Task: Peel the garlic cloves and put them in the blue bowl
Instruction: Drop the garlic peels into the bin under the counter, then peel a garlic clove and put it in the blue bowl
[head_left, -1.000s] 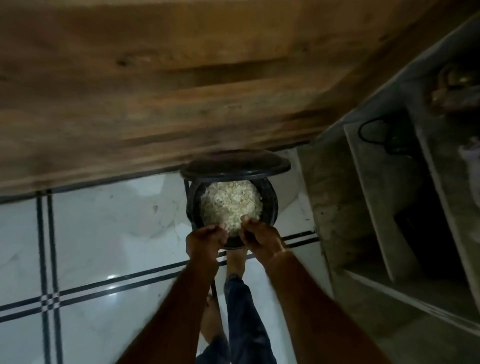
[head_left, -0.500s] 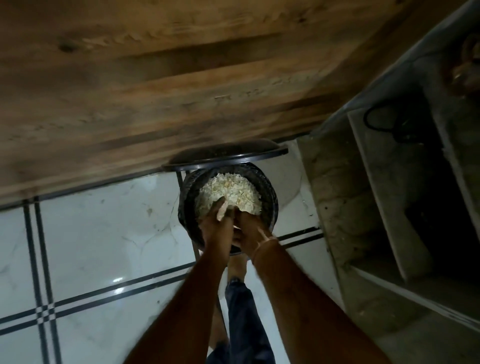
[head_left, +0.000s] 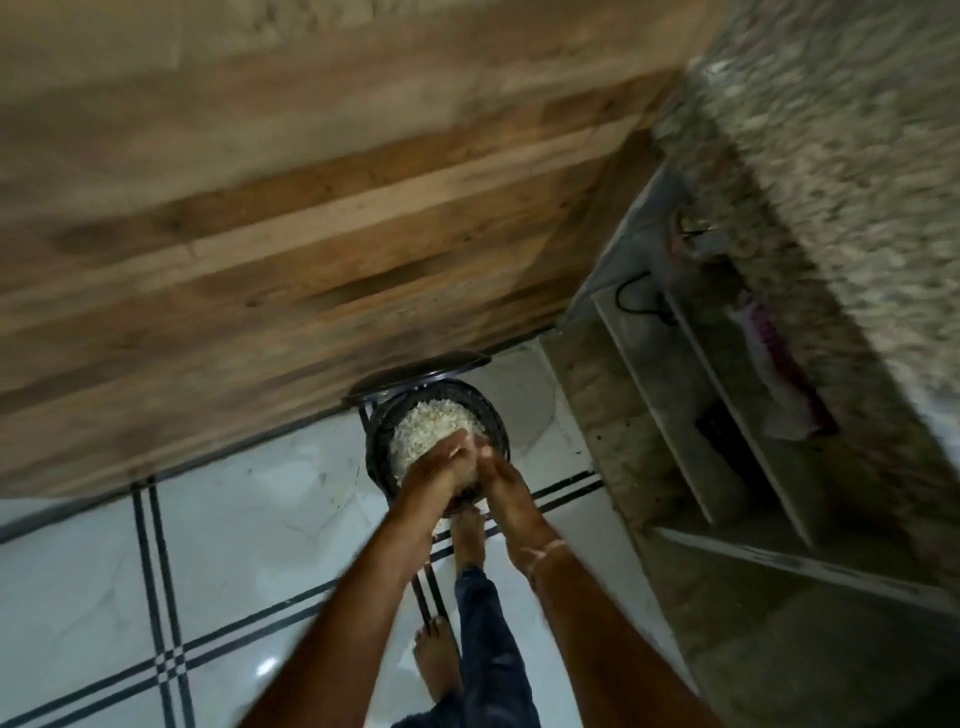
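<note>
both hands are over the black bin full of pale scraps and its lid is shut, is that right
Not quite: the lid is not shut; it is tipped up and open behind the black bin, as the head view shows. The rest holds: the left hand and the right hand are over the bin, which is full of pale scraps.

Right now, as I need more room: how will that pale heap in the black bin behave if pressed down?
The pale heap looks like loose, flaky scraps, so probably light and easily squashed. It is mounded close to the rim of the black bin, so pushed bits may spill over.
</note>
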